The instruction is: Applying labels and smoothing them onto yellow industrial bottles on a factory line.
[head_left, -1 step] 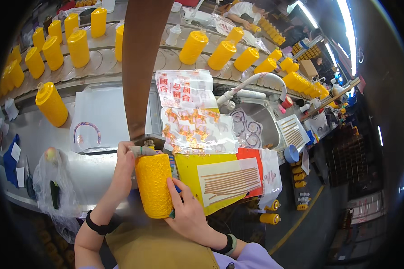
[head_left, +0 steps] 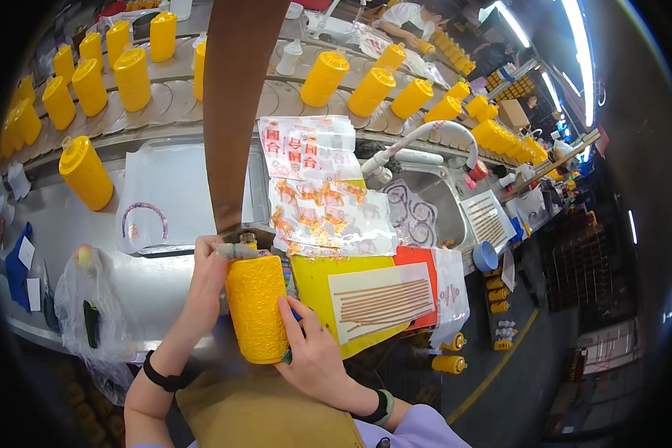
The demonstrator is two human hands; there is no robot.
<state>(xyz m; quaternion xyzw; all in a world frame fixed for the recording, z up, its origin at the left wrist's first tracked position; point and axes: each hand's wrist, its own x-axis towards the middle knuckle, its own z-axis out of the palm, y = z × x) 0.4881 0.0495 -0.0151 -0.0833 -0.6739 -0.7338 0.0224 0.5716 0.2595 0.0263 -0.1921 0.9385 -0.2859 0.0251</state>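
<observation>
A yellow bottle (head_left: 257, 310) with an embossed surface is held tilted in front of my body, its top away from me. My left hand (head_left: 207, 272) is closed at the bottle's top; a greyish piece there could be a finger cover or the neck, I cannot tell. My right hand (head_left: 313, 355) grips the lower right side, with fingers laid along the wall. Blue and green coverings show on its fingers. To the right, a white sheet with thin brown strips (head_left: 384, 302) lies on a yellow sheet (head_left: 313, 280). Beyond are gold horse decals (head_left: 317, 205) and red-printed sheets (head_left: 306, 145).
Yellow bottles (head_left: 325, 78) stand along a conveyor (head_left: 175, 97); another bottle (head_left: 86, 173) stands at left. A brown vertical band (head_left: 235, 104) blocks part of the view. A faucet (head_left: 425, 131), sink (head_left: 429, 198), blue bowl (head_left: 485, 256) and plastic bag (head_left: 101, 306) surround me. A co-worker (head_left: 407, 21) sits far off.
The bottles on the far conveyor have shifted slightly to the right. My hands and the held bottle look almost unmoved.
</observation>
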